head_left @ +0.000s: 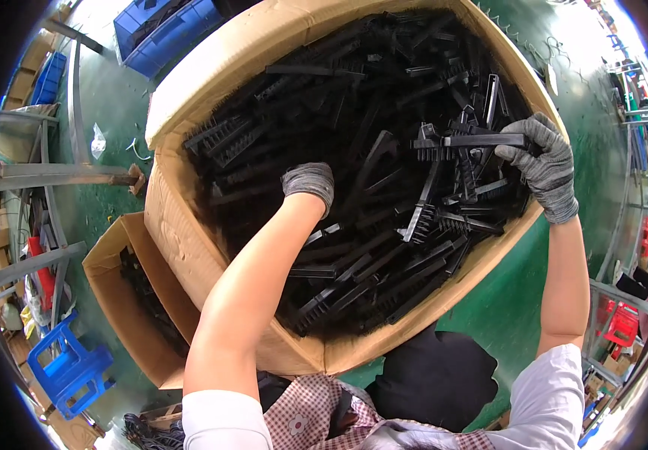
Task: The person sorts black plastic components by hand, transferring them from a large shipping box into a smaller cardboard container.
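Observation:
A large cardboard box (160,187) in front of me is filled with a heap of black plastic parts (376,161), long and narrow, many with comb-like teeth. My right hand (547,169), in a grey knit glove, is at the box's right side. Its thumb and fingers pinch the end of one black toothed plastic part (481,140), which points left over the heap. My left hand (309,184), gloved the same way, reaches down among the parts near the middle. Its fingers are hidden from view, so whether it grips anything does not show.
A smaller cardboard box (118,240) with black pieces inside stands against the large box's left side. Farther left are a blue plastic stool (69,367) and a metal frame (61,176). Blue crates (163,34) sit at the far left. Shelving lines the right.

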`<state>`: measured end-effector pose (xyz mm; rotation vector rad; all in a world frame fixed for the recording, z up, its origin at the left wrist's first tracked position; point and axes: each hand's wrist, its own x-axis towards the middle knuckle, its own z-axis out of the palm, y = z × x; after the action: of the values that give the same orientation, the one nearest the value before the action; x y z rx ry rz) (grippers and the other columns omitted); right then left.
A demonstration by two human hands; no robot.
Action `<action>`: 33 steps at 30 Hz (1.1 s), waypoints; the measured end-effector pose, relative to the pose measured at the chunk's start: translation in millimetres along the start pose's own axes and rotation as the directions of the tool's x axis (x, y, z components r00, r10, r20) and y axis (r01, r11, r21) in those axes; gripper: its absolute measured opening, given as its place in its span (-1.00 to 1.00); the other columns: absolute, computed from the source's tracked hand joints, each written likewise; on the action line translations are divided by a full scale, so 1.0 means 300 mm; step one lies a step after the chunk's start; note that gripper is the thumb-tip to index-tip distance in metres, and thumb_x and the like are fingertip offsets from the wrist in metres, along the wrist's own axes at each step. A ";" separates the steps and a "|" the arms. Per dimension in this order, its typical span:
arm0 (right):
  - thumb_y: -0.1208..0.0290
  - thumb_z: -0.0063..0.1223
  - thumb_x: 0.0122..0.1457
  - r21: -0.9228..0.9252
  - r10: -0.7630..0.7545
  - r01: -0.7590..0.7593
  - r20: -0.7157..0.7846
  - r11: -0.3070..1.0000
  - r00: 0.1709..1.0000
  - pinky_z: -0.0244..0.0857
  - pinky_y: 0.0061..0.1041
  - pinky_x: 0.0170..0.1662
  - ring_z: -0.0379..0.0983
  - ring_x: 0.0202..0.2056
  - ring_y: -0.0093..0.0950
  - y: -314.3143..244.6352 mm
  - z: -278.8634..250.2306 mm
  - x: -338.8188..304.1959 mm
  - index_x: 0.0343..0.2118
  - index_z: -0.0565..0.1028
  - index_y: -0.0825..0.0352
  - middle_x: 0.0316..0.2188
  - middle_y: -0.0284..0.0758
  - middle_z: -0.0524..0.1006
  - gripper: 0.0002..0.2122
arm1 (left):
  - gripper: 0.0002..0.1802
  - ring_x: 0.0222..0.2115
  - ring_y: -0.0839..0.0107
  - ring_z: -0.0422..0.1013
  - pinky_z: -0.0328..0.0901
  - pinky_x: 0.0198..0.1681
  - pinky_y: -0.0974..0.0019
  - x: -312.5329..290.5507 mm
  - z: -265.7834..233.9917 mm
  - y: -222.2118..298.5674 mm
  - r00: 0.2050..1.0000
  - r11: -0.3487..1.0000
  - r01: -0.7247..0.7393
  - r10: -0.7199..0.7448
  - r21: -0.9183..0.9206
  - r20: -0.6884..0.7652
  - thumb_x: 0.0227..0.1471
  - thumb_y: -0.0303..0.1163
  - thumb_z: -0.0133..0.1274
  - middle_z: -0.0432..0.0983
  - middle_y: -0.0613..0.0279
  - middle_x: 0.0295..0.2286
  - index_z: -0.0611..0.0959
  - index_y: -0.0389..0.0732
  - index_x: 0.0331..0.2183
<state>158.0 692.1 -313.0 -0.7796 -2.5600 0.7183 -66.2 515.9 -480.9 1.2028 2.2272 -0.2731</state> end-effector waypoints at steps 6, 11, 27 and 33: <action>0.49 0.23 -0.14 0.179 0.148 -0.111 -0.212 0.978 0.966 0.24 -0.69 -0.36 0.33 -0.47 -0.67 -0.014 0.005 -0.037 -0.43 0.53 0.31 -0.50 -0.50 0.46 -0.84 | -0.82 -0.30 0.14 0.46 0.36 -0.31 0.17 -0.002 -0.045 -0.014 0.996 1.000 0.001 -0.003 0.018 0.092 -0.17 -0.43 0.02 0.53 0.04 -0.38 0.63 -0.17 -0.41; 0.46 0.23 -0.11 0.467 0.421 -0.238 -0.340 0.852 0.841 0.23 -0.77 -0.50 0.33 -0.56 -0.73 0.031 -0.052 -0.031 -0.43 0.52 0.26 -0.53 -0.48 0.48 -0.86 | -0.62 -0.35 0.13 0.43 0.31 -0.30 0.13 -0.075 -0.176 -0.052 0.988 0.993 -0.112 0.115 -0.033 0.103 -0.16 -0.09 0.03 0.51 0.08 -0.43 0.59 -0.19 -0.38; 0.42 0.19 -0.07 0.666 0.348 -0.010 -0.377 0.745 0.858 0.10 -0.82 -0.62 0.26 -0.64 -0.74 -0.250 0.017 -0.001 -0.37 0.50 0.29 -0.56 -0.51 0.46 -0.82 | -0.60 -0.54 0.60 0.35 0.23 -0.47 0.54 -0.640 -0.486 -0.455 0.646 0.694 -0.496 -0.108 -0.522 -0.756 -0.04 -0.05 0.01 0.46 0.29 -0.58 0.57 -0.23 -0.40; 0.35 0.27 -0.16 0.761 0.128 -0.060 -0.031 0.646 0.991 0.12 -0.76 -0.62 0.26 -0.65 -0.71 -0.499 0.210 -0.017 -0.43 0.46 0.30 -0.60 -0.51 0.40 -0.75 | -0.61 -0.61 0.67 0.12 0.04 -0.56 0.55 -0.957 -0.320 -0.720 0.522 0.218 -0.658 -0.558 -0.721 -0.645 0.03 -0.13 -0.04 0.23 0.48 -0.62 0.50 -0.31 -0.33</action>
<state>71.0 558.9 -280.1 -0.6121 -1.8382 1.6096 -160.2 234.9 -256.1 0.5350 2.1168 2.0951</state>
